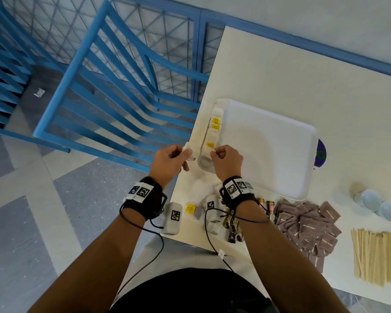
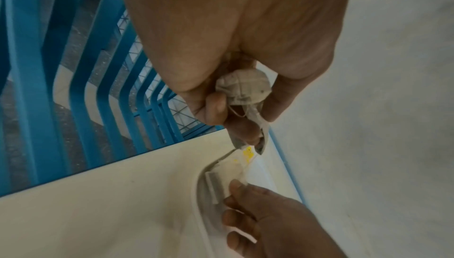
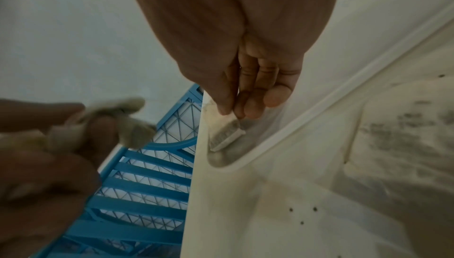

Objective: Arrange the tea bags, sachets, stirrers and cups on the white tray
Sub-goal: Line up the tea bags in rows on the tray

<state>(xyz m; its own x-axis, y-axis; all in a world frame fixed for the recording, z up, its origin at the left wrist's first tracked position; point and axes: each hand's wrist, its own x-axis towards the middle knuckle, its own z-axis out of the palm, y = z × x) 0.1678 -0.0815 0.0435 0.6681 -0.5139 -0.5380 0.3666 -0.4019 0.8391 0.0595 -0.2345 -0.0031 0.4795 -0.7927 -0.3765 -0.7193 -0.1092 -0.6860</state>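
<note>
**Tea bags going onto the tray's left edge**

The left hand (image 1: 170,162) grips a bunch of tea bags (image 2: 242,89); only its wrist view shows them crumpled in the curled fingers. The right hand (image 1: 226,162) pinches 1 tea bag (image 3: 227,133) at the white tray (image 1: 269,150) corner. The head view alone shows brown sachets (image 1: 307,222), stirrers (image 1: 374,254) and cups (image 1: 375,205) on the table (image 1: 303,71).

Tray (image 1: 269,150) white. Tea bags (image 1: 214,132) along its left edge white, tags (image 1: 216,120) yellow with dark marks. Table (image 1: 303,75) cream. Chairs (image 1: 113,86) left of it bright blue. Sachets (image 1: 309,224) near right dull mauve-brown; stirrers (image 1: 375,256) pale wood; cups (image 1: 370,199) pale blue-white. Wristbands (image 1: 145,195) black, with black-and-white square codes
</note>
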